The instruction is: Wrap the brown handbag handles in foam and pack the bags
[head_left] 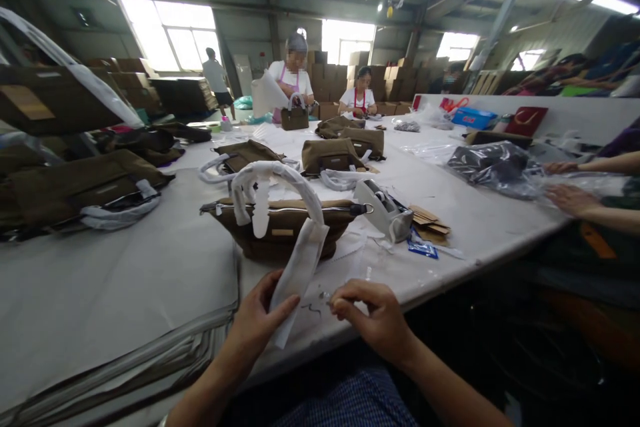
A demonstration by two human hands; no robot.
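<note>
An olive-brown handbag [260, 232] stands upright on the white table in front of me, its zip along the top and a small tan label on its side. White wrapping covers its looped handle [280, 170]. My left hand [265, 310] is closed on a white strip of wrapping paper [303, 260], thumb in front and fingers behind. The strip's upper end meets the handle's lower end. To the right, my right hand [373, 317] hovers near the table edge, thumb and forefinger pinched together. Whatever may be between those fingertips is too small to name.
Right of the bag stands a grey tape dispenser [387, 210], beside brown paper tags [427, 223] and a blue packet [423, 243]. More brown bags [333, 155] lie beyond and at left. A co-worker's hands [575, 197] touch plastic-wrapped goods [493, 167] at right. Two people work across the table.
</note>
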